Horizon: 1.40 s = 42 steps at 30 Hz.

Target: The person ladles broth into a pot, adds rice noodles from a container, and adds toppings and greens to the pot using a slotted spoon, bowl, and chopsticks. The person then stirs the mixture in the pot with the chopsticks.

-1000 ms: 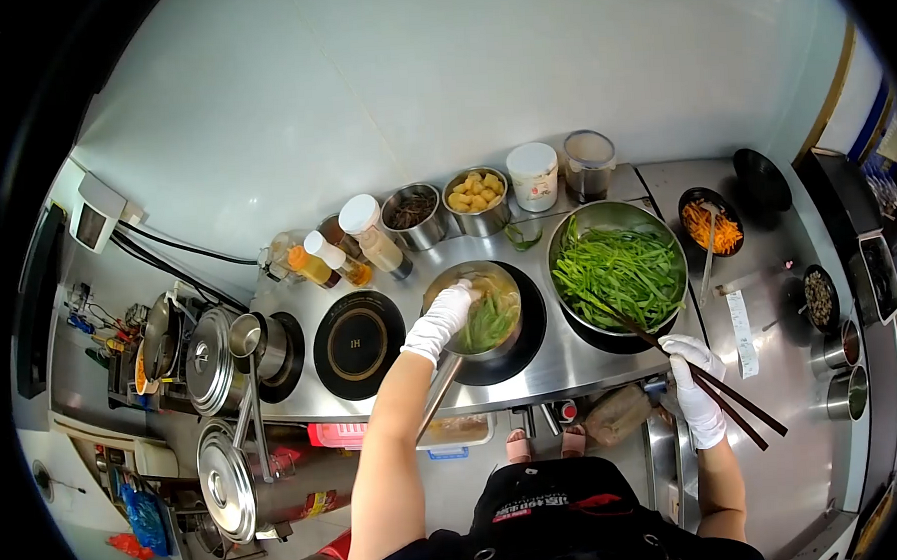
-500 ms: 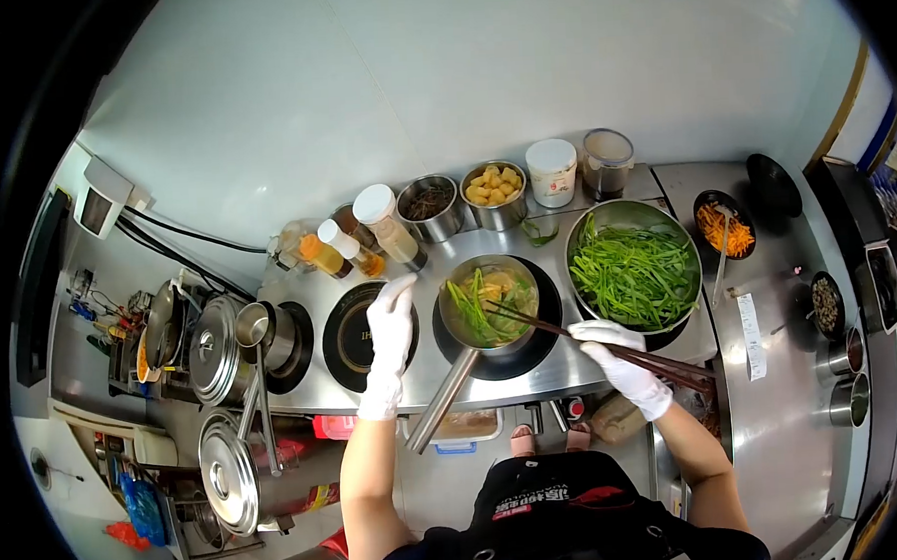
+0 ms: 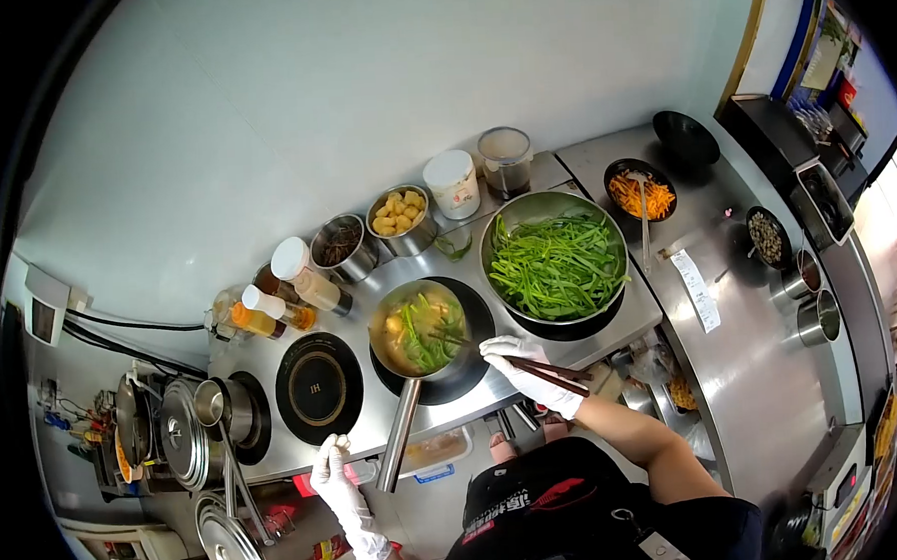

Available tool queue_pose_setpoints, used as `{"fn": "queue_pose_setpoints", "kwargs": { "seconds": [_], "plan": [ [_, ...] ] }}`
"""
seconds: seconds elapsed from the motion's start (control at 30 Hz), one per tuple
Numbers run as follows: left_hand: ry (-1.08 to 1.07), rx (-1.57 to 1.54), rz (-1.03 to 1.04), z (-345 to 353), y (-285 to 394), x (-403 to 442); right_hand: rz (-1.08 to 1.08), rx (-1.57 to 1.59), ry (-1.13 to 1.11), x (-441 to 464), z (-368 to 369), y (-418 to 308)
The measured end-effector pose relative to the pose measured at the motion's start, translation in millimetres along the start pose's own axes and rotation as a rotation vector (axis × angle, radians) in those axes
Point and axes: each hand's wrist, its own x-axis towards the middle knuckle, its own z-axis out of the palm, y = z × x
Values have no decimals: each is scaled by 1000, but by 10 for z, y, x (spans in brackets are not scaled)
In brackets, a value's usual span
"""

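In the head view a steel saucepan (image 3: 383,333) holds broth with green leafy vegetables and yellowish pieces; its long handle (image 3: 400,437) points toward me. My right hand (image 3: 533,374), in a white glove, is closed around dark long chopsticks (image 3: 547,368), whose front ends reach over the saucepan among the greens. My left hand (image 3: 340,490), also gloved, is held left of the handle and apart from it. Its fingers are loosely bent and I see nothing in them.
Right of the saucepan stands a wide bowl of cut greens (image 3: 558,265). Behind it are a pot of yellow chunks (image 3: 399,214), a white tub (image 3: 452,185) and sauce bottles (image 3: 280,309). A bowl of orange shreds (image 3: 641,194) and a paper slip (image 3: 696,289) lie right; lidded pots (image 3: 183,432) stand left.
My left hand has dropped from above the left burner toward the counter's front edge, its fingers now more bent. The view has swung right. My right hand still grips the chopsticks over the saucepan.
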Motion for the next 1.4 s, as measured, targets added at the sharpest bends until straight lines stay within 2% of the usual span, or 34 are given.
{"fn": "queue_pose_setpoints", "kwargs": {
  "seconds": [0.1,0.2,0.3,0.43,0.53,0.57,0.7,0.73,0.77,0.83,0.87,0.9,1.03,1.1,1.27,1.4],
  "plan": [
    [24,-6,-19,135,24,-53,6,-62,-68,-73,-31,-167],
    [-2,-1,-18,233,32,-91,17,44,-53,-148,-53,-355],
    [-9,0,-18,304,28,-117,197,-18,-106,-189,-140,-323],
    [-16,75,34,297,-27,-138,55,-114,-78,-155,-261,-556],
    [15,129,-9,255,-61,-184,-113,-152,-82,-19,-306,-599],
    [-3,156,60,245,-58,-196,-128,-145,-85,20,-301,-584],
    [52,29,12,217,-69,-282,-164,-201,-125,119,-150,-260],
    [60,8,3,195,-87,-296,-59,-134,-94,108,-32,-206],
    [58,32,19,167,-92,-305,-12,-196,-119,108,23,-141],
    [59,78,50,110,-98,-330,12,-119,-215,131,141,-66],
    [71,75,45,88,-93,-348,19,-210,-277,146,131,-44],
    [82,70,40,77,-63,-363,66,-159,-262,169,132,-49],
    [143,26,-4,-8,-14,-409,-190,-198,-124,334,37,-330],
    [150,27,-13,-51,-41,-426,-228,-273,-176,424,8,-337],
    [163,1,-49,-76,-43,-427,-12,-180,-274,470,83,-73],
    [168,34,-19,-130,-112,-413,-161,-273,-149,582,15,-45]
  ]
}}
